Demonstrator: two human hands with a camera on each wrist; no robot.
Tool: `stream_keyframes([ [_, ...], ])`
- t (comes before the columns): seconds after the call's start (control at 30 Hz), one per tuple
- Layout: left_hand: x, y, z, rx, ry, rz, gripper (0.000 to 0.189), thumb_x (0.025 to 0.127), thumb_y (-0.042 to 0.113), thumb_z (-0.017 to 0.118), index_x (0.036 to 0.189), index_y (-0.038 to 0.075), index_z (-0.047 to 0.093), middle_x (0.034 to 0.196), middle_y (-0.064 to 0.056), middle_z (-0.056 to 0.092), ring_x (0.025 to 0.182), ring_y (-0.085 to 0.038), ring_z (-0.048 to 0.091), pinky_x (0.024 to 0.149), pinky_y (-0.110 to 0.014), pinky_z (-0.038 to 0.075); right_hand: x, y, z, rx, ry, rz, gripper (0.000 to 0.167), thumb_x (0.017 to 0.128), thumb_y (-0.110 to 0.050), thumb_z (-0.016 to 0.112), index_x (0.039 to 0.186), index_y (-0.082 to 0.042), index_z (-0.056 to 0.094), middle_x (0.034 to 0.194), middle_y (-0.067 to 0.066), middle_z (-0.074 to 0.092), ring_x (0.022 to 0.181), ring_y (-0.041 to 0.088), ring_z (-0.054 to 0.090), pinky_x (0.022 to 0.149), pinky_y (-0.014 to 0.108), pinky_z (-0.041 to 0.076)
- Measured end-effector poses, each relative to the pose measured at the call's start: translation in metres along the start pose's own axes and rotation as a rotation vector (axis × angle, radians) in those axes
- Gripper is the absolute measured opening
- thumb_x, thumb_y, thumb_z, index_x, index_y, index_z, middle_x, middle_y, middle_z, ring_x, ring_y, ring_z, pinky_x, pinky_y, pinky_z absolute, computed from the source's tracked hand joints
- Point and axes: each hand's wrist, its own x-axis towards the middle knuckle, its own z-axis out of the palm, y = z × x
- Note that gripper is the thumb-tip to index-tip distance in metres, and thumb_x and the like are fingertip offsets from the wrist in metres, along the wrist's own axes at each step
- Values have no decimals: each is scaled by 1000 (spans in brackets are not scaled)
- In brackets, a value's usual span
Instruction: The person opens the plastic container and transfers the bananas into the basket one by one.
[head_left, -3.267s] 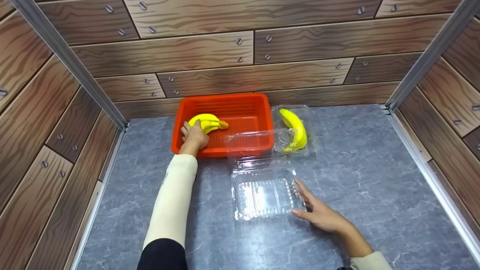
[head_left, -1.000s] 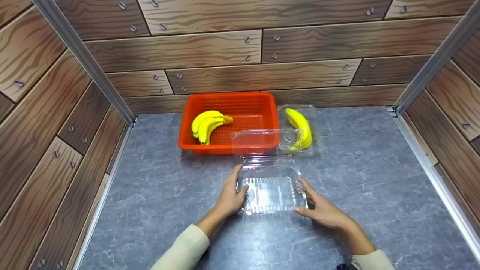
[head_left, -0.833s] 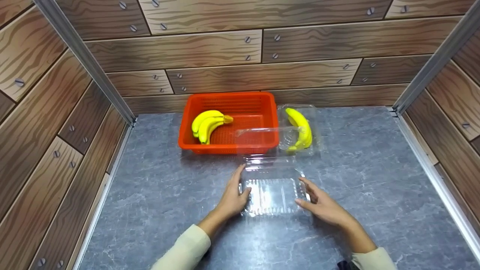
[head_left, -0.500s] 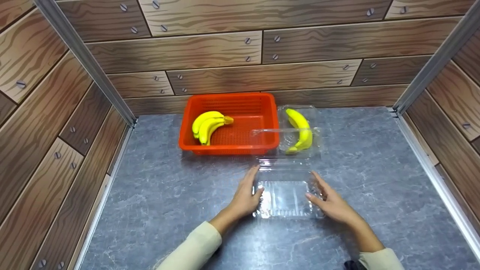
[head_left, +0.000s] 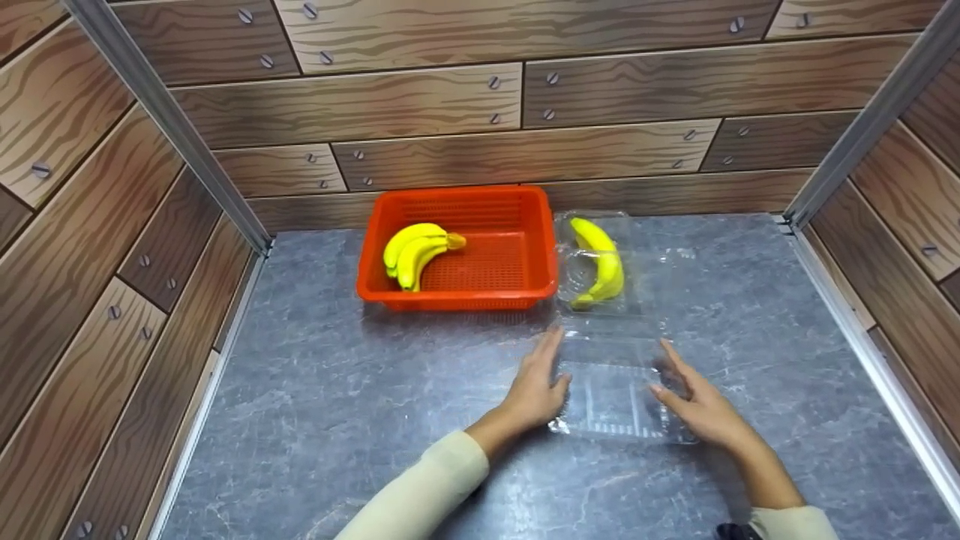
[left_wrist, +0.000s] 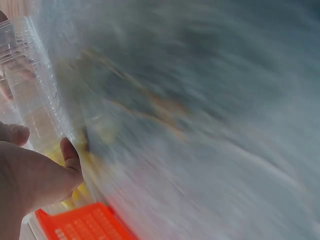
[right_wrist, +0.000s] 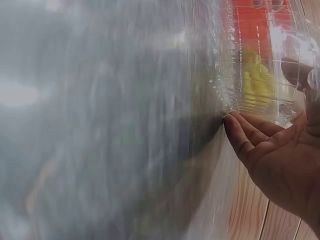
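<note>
A clear plastic clamshell container [head_left: 611, 401] lies on the grey tabletop with its see-through lid raised on the far side. My left hand [head_left: 534, 386] holds its left side, thumb over the rim and fingers along the outside. On the right side my right hand [head_left: 705, 405] holds it the same way, thumb over the rim. In the right wrist view the fingertips [right_wrist: 235, 125] meet the container's edge. Nothing lies inside this container. Beyond it, a second clear container [head_left: 637, 292] bears yellow bananas [head_left: 604, 262], seen partly through the raised lid.
A red-orange perforated basket [head_left: 457, 300] stands at the back with a bunch of bananas [head_left: 420, 255] in its left part. Wood-patterned walls [head_left: 420, 105] enclose the table at the back and sides, with metal rails [head_left: 874, 349] along the edges.
My left hand has left the bananas in the basket and come to the container's left side. Both hands have then moved the container to the right, its raised lid shifting away from the basket.
</note>
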Motion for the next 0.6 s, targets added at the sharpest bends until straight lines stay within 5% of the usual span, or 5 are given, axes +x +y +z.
stream_keyframes([
  [0.17, 7, 13, 15, 44, 4, 45, 74, 103, 8, 61, 169, 11, 29, 175, -16, 34, 159, -37, 39, 132, -57, 32, -4, 11, -17, -18, 30, 29, 81, 109, -20, 61, 172, -8, 13, 157, 41, 46, 143, 59, 51, 119, 65, 42],
  [0.27, 10, 21, 22, 56, -14, 38, 74, 104, 11, 61, 170, 11, 27, 177, -13, 30, 163, -32, 34, 134, -56, 27, -7, 17, -26, -17, 40, 28, 77, 109, -17, 59, 171, -5, 14, 156, 40, 47, 143, 58, 51, 116, 39, 49],
  [0.4, 15, 30, 33, 53, -28, 30, 70, 108, 16, 58, 170, 12, 26, 178, -12, 28, 165, -29, 31, 134, -54, 27, -11, 25, -41, 4, 10, 40, 78, 110, -13, 57, 171, -5, 10, 159, 41, 42, 143, 61, 48, 102, 8, 42],
  [0.6, 22, 38, 48, 58, -14, 1, 67, 110, 23, 56, 170, 15, 28, 176, -11, 32, 163, -30, 35, 134, -50, 30, -15, 32, -58, 71, -63, 122, 92, 102, 0, 58, 172, -13, -1, 165, 44, 26, 143, 65, 43, 90, 19, 56],
])
